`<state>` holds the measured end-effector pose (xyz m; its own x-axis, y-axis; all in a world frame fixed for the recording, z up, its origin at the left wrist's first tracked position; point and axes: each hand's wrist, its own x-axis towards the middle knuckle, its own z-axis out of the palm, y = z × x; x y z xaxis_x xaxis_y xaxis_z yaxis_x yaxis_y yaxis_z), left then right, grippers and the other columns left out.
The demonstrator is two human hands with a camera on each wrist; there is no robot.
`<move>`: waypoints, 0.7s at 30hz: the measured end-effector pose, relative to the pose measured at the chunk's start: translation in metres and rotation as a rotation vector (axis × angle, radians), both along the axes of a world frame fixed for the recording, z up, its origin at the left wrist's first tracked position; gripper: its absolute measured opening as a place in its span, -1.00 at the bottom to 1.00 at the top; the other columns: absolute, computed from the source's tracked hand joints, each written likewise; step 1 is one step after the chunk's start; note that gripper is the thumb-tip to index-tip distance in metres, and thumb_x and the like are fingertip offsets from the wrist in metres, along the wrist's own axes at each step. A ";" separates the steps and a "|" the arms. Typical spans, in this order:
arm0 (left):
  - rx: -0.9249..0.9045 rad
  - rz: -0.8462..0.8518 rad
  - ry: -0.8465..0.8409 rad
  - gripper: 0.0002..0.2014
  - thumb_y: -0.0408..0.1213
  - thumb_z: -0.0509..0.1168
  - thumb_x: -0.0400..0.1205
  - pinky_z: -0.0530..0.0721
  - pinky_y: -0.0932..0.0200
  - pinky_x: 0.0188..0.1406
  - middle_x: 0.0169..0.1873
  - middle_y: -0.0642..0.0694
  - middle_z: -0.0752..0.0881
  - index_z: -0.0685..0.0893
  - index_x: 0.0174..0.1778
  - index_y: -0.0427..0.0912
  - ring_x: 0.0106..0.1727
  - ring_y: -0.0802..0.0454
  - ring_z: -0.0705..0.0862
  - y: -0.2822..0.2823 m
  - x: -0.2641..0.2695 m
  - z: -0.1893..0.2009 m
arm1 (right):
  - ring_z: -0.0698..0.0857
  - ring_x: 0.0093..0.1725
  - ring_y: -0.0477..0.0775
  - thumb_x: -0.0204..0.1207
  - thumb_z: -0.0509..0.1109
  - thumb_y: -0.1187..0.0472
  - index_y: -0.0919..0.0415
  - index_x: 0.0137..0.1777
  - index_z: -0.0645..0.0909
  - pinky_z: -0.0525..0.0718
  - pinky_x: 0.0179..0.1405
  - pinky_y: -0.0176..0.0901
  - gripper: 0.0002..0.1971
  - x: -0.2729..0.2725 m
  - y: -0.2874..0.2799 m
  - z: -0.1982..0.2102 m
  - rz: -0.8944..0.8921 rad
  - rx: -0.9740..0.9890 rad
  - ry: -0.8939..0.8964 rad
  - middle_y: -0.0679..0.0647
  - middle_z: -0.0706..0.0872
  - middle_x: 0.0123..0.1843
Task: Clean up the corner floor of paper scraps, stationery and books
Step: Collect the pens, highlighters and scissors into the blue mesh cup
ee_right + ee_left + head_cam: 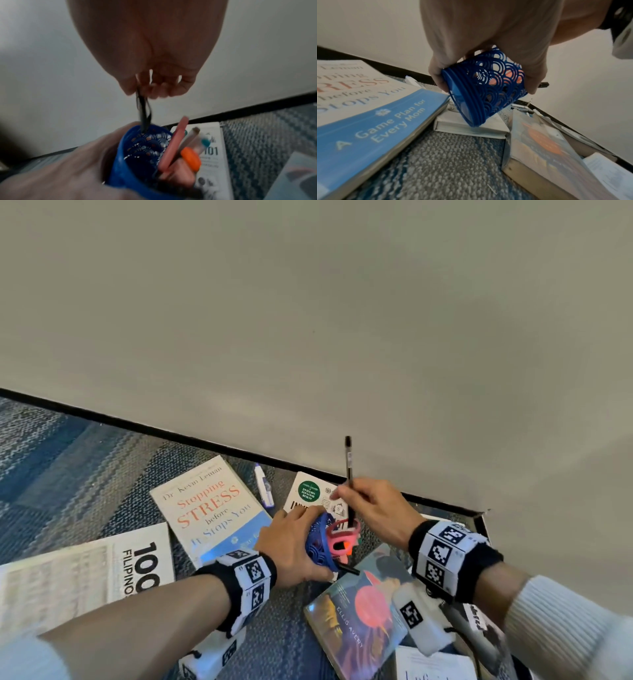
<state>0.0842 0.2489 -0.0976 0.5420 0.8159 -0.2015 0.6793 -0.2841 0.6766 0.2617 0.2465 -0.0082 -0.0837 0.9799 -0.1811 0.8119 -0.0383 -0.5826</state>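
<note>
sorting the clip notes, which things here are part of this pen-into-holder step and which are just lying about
In use:
- right hand pinching thin black pen
- left hand gripping blue lattice plastic pen holder

Lying about:
- white-and-blue Stopping Stress paperback
- white correction pen
- Ellis Avery novel

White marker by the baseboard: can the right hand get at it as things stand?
Probably not yet: the right hand is pinching a black pen over the blue holder. The white marker itself lies uncovered on the carpet.

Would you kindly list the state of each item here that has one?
Blue lattice plastic pen cup: tilted, gripped by left hand.
Black pen: upright, pinched by right hand, tip entering cup.
Pink-handled scissors: standing in cup.
"Stopping Stress" paperback: closed, flat on carpet.
</note>
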 end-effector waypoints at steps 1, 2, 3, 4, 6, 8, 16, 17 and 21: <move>0.006 0.011 -0.010 0.05 0.39 0.38 0.05 0.58 -0.15 0.22 0.30 0.11 0.49 0.25 0.51 0.20 0.28 -0.06 0.45 -0.002 -0.001 0.003 | 0.69 -0.22 0.08 0.63 0.28 -0.06 0.08 -0.01 0.71 0.69 -0.05 0.17 -0.74 -0.007 0.000 -0.003 0.014 -0.061 0.062 0.07 0.71 -0.22; 0.013 0.027 -0.024 0.02 0.36 0.39 0.07 0.58 -0.15 0.21 0.27 0.11 0.50 0.26 0.49 0.21 0.25 -0.06 0.45 -0.001 -0.003 0.005 | 0.73 -0.23 0.08 0.58 0.36 -0.05 0.08 -0.02 0.69 0.72 -0.05 0.17 -0.78 -0.014 0.002 -0.007 0.027 -0.092 0.091 0.06 0.75 -0.24; 0.021 0.052 -0.043 -0.01 0.35 0.39 0.07 0.58 -0.15 0.20 0.23 0.11 0.50 0.28 0.47 0.21 0.22 -0.06 0.46 0.000 -0.005 0.008 | 0.75 -0.22 0.05 0.52 0.41 -0.09 0.05 -0.01 0.67 0.74 -0.06 0.12 -0.76 -0.020 0.004 -0.008 0.031 -0.087 0.091 0.02 0.76 -0.23; 0.032 0.080 -0.064 -0.05 0.34 0.39 0.07 0.59 -0.14 0.19 0.19 0.12 0.51 0.31 0.43 0.21 0.20 -0.05 0.47 0.003 -0.008 0.011 | 0.76 -0.22 0.00 0.47 0.43 -0.19 0.02 0.02 0.65 0.75 -0.12 0.04 -0.69 -0.025 0.006 -0.007 0.021 -0.054 0.086 -0.02 0.75 -0.21; 0.048 0.142 -0.130 -0.04 0.36 0.42 0.06 0.61 -0.12 0.17 0.17 0.12 0.54 0.33 0.41 0.20 0.18 -0.02 0.52 0.011 -0.018 0.015 | 0.74 -0.22 -0.07 0.44 0.28 -0.40 -0.01 0.09 0.62 0.74 -0.19 -0.09 -0.50 -0.033 0.018 -0.004 -0.071 0.084 0.125 -0.07 0.70 -0.18; 0.071 0.224 -0.227 -0.02 0.35 0.47 0.06 0.64 -0.07 0.16 0.18 0.14 0.57 0.36 0.43 0.18 0.18 0.02 0.58 0.019 -0.030 0.019 | 0.68 -0.19 -0.11 0.57 0.08 -0.36 0.05 0.08 0.62 0.65 -0.18 -0.16 -0.48 -0.037 0.039 -0.001 -0.205 0.221 0.187 -0.11 0.66 -0.20; 0.006 0.598 -0.610 -0.29 0.02 0.66 0.12 0.74 0.08 0.10 0.01 0.16 0.76 0.52 0.17 0.23 0.02 0.22 0.76 0.042 -0.086 0.041 | 0.68 0.13 0.26 0.53 0.31 0.16 0.06 0.25 0.60 0.62 0.03 -0.04 -0.71 -0.063 0.099 -0.098 0.081 0.040 -0.178 0.16 0.74 0.10; -0.035 0.638 -0.648 -0.26 0.02 0.67 0.10 0.73 0.05 0.13 0.01 0.16 0.77 0.53 0.20 0.21 0.03 0.20 0.77 0.044 -0.093 0.039 | 0.65 0.18 0.27 0.53 0.28 0.05 0.02 0.29 0.58 0.62 0.08 0.03 -0.66 -0.071 0.099 -0.111 0.200 0.053 -0.264 0.17 0.70 0.18; -0.208 0.736 -0.763 -0.28 -0.16 0.72 0.18 0.73 0.22 0.02 -0.01 0.08 0.82 0.58 0.24 0.05 0.01 0.12 0.80 0.046 -0.109 0.032 | 0.67 0.05 0.34 0.56 0.21 -0.08 -0.01 0.24 0.60 0.65 -0.08 0.06 -0.66 -0.093 0.096 -0.142 0.343 0.075 -0.457 0.20 0.60 0.19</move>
